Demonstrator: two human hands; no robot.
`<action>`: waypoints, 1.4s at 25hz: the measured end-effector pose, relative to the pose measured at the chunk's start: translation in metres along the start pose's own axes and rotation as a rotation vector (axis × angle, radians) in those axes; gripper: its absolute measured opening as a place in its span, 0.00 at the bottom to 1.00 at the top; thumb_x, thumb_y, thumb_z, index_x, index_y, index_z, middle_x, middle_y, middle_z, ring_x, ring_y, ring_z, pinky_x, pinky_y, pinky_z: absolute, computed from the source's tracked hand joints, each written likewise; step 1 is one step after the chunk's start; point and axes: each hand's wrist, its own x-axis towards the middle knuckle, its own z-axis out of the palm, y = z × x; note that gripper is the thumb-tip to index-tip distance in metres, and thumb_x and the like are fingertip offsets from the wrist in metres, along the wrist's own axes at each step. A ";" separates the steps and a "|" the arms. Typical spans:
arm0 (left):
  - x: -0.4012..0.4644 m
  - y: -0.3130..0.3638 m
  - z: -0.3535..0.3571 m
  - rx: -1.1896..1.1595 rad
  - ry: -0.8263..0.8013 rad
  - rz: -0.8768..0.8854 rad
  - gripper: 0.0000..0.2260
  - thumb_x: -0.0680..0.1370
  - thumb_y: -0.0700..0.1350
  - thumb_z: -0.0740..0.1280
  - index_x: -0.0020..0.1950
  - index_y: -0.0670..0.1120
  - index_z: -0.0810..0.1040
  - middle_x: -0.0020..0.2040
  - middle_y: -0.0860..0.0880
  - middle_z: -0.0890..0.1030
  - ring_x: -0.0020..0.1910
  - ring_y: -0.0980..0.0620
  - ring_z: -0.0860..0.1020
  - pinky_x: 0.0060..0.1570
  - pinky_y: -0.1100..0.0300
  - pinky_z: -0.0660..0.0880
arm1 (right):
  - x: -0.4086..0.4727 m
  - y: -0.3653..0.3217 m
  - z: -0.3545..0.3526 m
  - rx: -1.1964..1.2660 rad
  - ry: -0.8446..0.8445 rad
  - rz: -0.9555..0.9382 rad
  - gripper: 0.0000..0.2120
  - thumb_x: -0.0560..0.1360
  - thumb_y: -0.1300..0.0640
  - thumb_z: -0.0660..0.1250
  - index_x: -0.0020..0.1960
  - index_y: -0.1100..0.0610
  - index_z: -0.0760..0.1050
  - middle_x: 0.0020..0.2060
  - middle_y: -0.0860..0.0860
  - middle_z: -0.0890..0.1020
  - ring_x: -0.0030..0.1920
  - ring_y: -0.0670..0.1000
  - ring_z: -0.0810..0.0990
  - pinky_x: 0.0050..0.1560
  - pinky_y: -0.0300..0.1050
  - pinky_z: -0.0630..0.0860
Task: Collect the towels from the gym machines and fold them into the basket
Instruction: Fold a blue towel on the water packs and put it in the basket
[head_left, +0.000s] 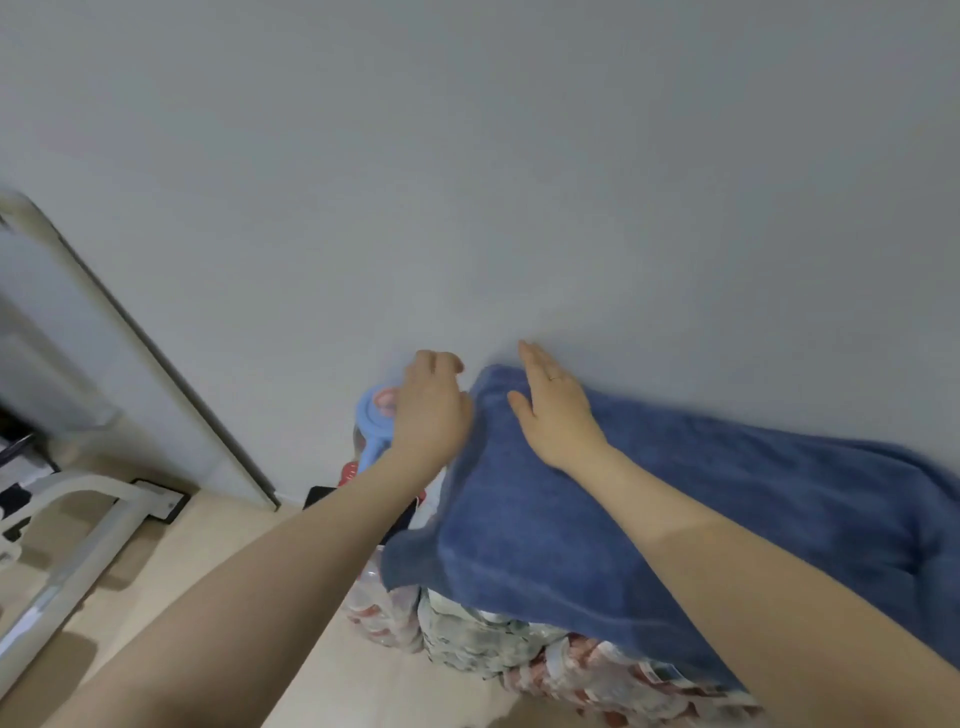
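A blue towel (675, 519) lies spread over a stack of shrink-wrapped bottle packs (519, 649) against the grey wall. My right hand (556, 410) lies flat on the towel's far left corner, fingers straight. My left hand (431, 410) is at the towel's left edge with fingers curled; whether it holds the cloth is hidden from me. No basket is in view.
A large water bottle with a light blue cap (374, 415) stands just left of the towel, behind my left hand. A white gym machine frame (83, 551) stands on the beige floor at the left. A door frame (156, 353) runs up the wall.
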 end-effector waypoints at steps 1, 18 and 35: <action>-0.006 0.016 0.007 -0.036 -0.045 0.133 0.14 0.76 0.41 0.56 0.57 0.39 0.74 0.57 0.39 0.72 0.56 0.40 0.72 0.56 0.48 0.69 | -0.011 0.009 0.001 -0.108 0.015 -0.011 0.28 0.81 0.53 0.52 0.76 0.56 0.45 0.77 0.53 0.49 0.77 0.52 0.49 0.75 0.47 0.46; -0.121 0.249 0.132 0.195 -0.526 0.991 0.22 0.81 0.51 0.56 0.75 0.49 0.58 0.78 0.46 0.51 0.76 0.48 0.51 0.73 0.57 0.48 | -0.259 0.250 -0.114 -0.104 0.248 0.760 0.26 0.80 0.49 0.54 0.71 0.65 0.60 0.72 0.62 0.62 0.72 0.59 0.60 0.70 0.51 0.59; -0.168 0.277 0.149 0.030 -0.718 0.567 0.23 0.82 0.51 0.51 0.76 0.51 0.52 0.78 0.51 0.46 0.77 0.51 0.48 0.74 0.56 0.48 | -0.295 0.254 -0.138 0.676 0.352 0.743 0.06 0.78 0.55 0.58 0.47 0.57 0.69 0.41 0.53 0.75 0.43 0.52 0.73 0.38 0.43 0.68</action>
